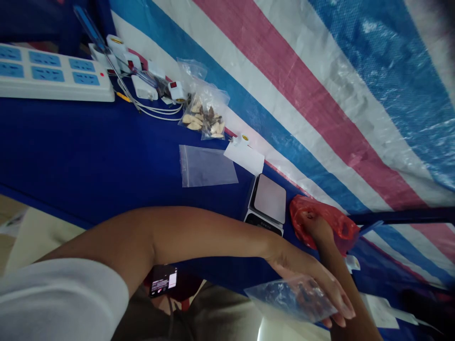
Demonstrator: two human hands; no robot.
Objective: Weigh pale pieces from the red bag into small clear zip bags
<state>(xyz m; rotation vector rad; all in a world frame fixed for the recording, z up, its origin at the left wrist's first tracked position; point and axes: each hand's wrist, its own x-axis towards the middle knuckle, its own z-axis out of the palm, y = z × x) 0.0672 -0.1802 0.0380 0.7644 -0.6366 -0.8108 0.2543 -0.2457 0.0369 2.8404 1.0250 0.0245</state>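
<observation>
The view is tilted sideways. My left hand (309,289), coming from a white sleeve (60,298), grips a clear plastic zip bag (287,298) holding dark pieces. My right hand (314,227) rests closed on a crumpled red plastic bag (337,222). Between them and slightly above stands a small digital scale (269,199), close to my left forearm but apart from it. A flat clear zip bag (206,166) lies further up on the blue cloth (88,142).
A clear bag of pale and dark pieces (204,116) sits near white chargers (144,87), cables and a blue-handled screwdriver (90,28). A white power strip (53,71) lies at the far left. A white paper slip (245,156) touches a striped tarp (320,94). A phone (162,280) shows below my arm.
</observation>
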